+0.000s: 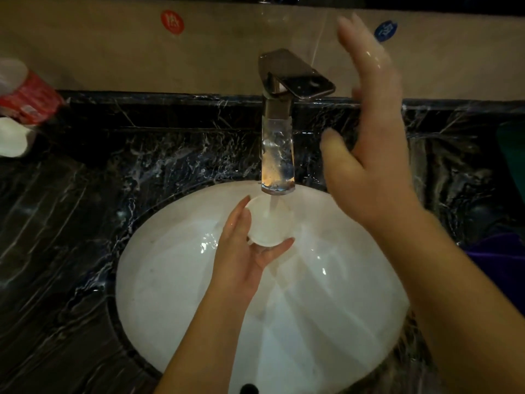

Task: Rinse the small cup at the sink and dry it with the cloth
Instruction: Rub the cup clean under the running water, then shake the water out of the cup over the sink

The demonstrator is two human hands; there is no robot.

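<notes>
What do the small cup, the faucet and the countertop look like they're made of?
Small cup: likely white glazed ceramic or plastic; opaque and smooth.
Faucet: polished metal, probably chromed; it mirrors its surroundings.
Countertop: glossy black marble or imitation stone, with white veins.

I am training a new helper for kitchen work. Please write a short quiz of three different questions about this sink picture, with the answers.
1. True or false: water runs from the faucet into the small cup.
2. Which hand holds the small cup? A) left hand B) right hand C) both
3. Fill in: the right hand is raised beside the faucet, fingers ____, holding nothing.

Key: 1 true; 2 A; 3 straight. The cup is held over the white sink.
</notes>
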